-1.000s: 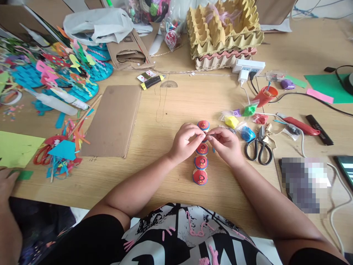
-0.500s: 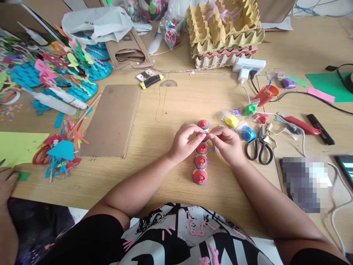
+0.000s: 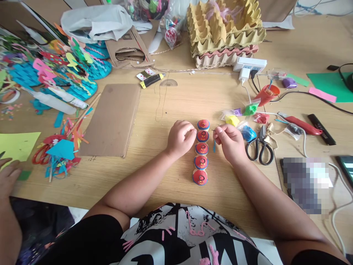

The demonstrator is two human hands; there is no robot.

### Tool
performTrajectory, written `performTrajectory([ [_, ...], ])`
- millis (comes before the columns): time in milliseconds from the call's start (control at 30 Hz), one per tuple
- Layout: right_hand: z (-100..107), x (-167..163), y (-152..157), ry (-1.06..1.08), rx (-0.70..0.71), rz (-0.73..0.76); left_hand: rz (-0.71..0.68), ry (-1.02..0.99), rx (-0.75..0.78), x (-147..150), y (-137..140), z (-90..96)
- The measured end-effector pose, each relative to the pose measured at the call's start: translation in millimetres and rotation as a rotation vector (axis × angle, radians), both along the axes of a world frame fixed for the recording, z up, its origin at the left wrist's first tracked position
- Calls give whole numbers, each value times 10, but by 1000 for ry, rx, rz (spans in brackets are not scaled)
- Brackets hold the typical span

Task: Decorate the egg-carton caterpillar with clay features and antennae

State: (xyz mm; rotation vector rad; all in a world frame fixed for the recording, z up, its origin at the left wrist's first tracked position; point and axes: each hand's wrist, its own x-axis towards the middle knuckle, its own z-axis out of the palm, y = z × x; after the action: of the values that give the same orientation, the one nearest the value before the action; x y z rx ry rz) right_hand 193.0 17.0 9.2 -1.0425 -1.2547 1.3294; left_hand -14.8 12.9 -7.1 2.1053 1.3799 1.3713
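A column of several red domed pieces (image 3: 201,162) with blue rims and yellow smiling faces lies in front of me. Dark loops sit on the lower ones; the farthest red piece (image 3: 203,124) shows a face and no loop. My left hand (image 3: 182,138) is closed just left of the second piece from the far end, its fingertips curled so that anything in them is hidden. To the right of the column, my right hand (image 3: 228,142) pinches a thin dark strand (image 3: 213,130). Below that hand lies a small blue stick (image 3: 214,146).
Black-handled scissors (image 3: 259,149) and bagged clay, such as a blue lump (image 3: 248,133), are right of my hand. A cardboard sheet (image 3: 110,119) lies left. Egg trays (image 3: 226,36) and a power strip (image 3: 250,65) stand behind. Another person's hand (image 3: 9,175) rests by yellow paper (image 3: 19,145).
My hands were together over the second piece and have moved apart, uncovering it. The strand now shows in my right hand. At far left, the other person's hand and the yellow paper have shifted.
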Motion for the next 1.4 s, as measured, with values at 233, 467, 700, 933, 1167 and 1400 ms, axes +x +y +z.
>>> performTrajectory([
  [233,-6,-4,-12,-59,52,30,-8,-24,44,58,-80,119],
  [467,93,-25,-42,-136,147,169,-160,-45,96,115,-106,153],
  [700,61,-6,-12,-23,166,185,-159,-139,117,116,-101,160],
  [933,36,-49,-35,8,218,160,-146,-168,107,129,-102,144],
  [1167,126,-31,-73,-160,348,72,-168,-147,109,150,-126,179],
  [1400,170,7,-96,-303,323,66,-174,-136,74,139,-130,188],
])
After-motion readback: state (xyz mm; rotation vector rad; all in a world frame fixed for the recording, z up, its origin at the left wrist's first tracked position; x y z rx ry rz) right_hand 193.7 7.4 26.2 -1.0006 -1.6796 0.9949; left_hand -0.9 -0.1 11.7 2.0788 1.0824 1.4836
